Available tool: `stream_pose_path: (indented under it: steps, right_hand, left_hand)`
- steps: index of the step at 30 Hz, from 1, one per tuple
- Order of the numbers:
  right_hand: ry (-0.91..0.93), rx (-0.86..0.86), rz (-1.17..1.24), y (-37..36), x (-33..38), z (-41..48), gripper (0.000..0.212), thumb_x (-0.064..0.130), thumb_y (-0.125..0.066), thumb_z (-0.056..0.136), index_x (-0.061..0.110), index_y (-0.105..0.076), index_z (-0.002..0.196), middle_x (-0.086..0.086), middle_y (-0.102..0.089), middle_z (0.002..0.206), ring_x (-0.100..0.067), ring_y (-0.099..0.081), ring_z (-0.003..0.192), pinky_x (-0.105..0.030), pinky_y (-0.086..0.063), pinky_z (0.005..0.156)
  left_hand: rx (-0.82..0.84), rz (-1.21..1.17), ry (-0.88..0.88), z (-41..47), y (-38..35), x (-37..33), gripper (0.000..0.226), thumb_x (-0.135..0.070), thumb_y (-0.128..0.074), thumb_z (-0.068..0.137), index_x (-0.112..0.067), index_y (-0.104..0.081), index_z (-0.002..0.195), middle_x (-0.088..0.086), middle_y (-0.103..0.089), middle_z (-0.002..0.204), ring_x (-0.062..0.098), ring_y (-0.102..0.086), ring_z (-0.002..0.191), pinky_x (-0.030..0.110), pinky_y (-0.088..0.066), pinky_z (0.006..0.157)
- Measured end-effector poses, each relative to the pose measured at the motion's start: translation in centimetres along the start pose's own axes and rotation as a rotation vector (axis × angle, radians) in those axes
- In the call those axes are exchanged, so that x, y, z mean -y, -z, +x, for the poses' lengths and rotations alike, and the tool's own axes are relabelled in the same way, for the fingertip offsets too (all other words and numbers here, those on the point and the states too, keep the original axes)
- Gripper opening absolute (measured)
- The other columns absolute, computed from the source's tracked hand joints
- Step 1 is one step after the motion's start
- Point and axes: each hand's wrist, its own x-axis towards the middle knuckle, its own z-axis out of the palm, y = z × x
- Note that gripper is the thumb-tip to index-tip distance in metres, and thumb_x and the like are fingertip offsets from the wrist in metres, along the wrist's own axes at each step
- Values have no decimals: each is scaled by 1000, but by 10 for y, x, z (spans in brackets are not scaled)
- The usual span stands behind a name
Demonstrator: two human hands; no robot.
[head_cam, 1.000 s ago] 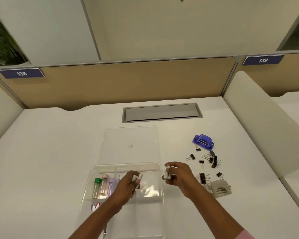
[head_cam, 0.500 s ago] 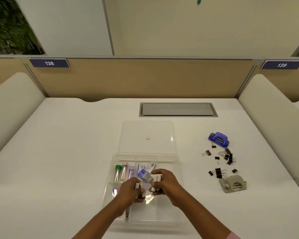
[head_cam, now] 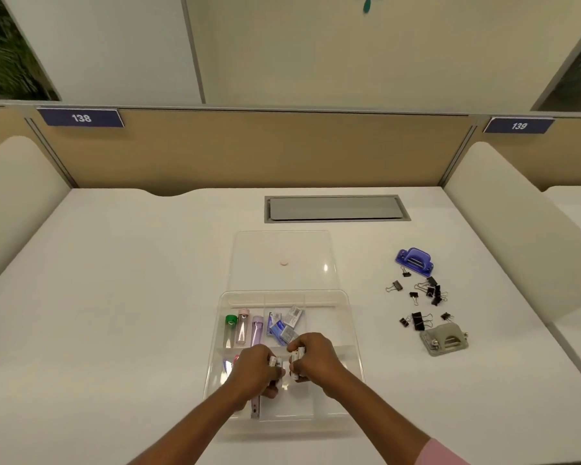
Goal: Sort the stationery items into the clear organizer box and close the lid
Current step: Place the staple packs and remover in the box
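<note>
The clear organizer box (head_cam: 353, 333) sits open on the white desk, its lid (head_cam: 282, 250) lying flat behind it. Both hands are over the box's middle compartment. My left hand (head_cam: 254, 374) grips a small white item (head_cam: 274, 361). My right hand (head_cam: 314, 355) grips another small white item (head_cam: 296, 359). Three clear tubes (head_cam: 244, 327) with green, pink and purple caps lie in the back left compartment. Small blue and white packets (head_cam: 284, 325) fill the compartment next to them. What the white items are is too small to tell.
Several black binder clips (head_cam: 423, 297) lie scattered on the desk to the right. A blue hole punch (head_cam: 415, 261) sits behind them and a grey one (head_cam: 445, 338) in front. A grey cable hatch (head_cam: 336, 209) is set into the desk farther back. Padded dividers flank both sides.
Both hands, each with a white item, have moved from the box's back edge down over its middle compartment. The view has shifted left, so the box looks more central.
</note>
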Motion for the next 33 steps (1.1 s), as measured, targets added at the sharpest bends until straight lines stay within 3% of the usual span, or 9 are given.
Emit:
stream_pose_path:
  steps: [9, 14, 17, 24, 28, 33]
  right_hand:
    - [-1, -6, -169, -5, -1, 2, 43, -5, -72, 73, 10, -63, 112, -11, -62, 113, -29, -65, 99, -42, -59, 81]
    - [-43, 3, -80, 0, 1, 2, 41, -5, -69, 74, 13, -61, 109, -8, -58, 106, -27, -68, 89, -41, -61, 75]
    - [-46, -2, -12, 6, 2, 1, 38, -7, -69, 74, 14, -61, 105, -6, -57, 102, -25, -69, 86, -38, -62, 72]
    - [4, -55, 182, 26, -5, -1, 28, -9, -63, 70, 11, -64, 91, -24, -67, 98, -31, -69, 70, -41, -62, 67]
    - [31, -120, 264, 48, -10, -4, 29, -6, -63, 71, 6, -66, 97, -24, -69, 93, -35, -71, 76, -36, -61, 67]
    - [25, -205, 346, 83, -21, -7, 23, 0, -64, 75, 7, -67, 97, -18, -72, 85, -24, -71, 71, -30, -57, 65]
  left_hand:
    - [-21, 188, -15, 0, -5, -12, 10, -14, -64, 88, -14, -58, 79, 8, -68, 70, 20, -70, 55, 28, -60, 56]
    - [-29, 181, -33, 5, -3, -17, 6, -13, -65, 88, -14, -59, 90, 7, -64, 87, 22, -71, 65, 35, -62, 58]
    - [-28, 182, -37, 8, -2, -15, 8, -15, -65, 87, -12, -60, 92, 8, -66, 87, 21, -71, 67, 33, -61, 54]
    - [4, 157, -122, 15, -7, -27, 9, -18, -58, 90, -13, -63, 85, 7, -71, 76, 18, -70, 61, 29, -58, 56]
    - [40, 73, -189, 22, -10, -49, 10, -20, -58, 92, -11, -61, 91, 10, -72, 80, 24, -72, 62, 35, -57, 58]
    - [65, 40, -319, 30, -28, -86, 16, -28, -56, 93, -13, -62, 93, 9, -73, 79, 23, -72, 62, 33, -56, 57]
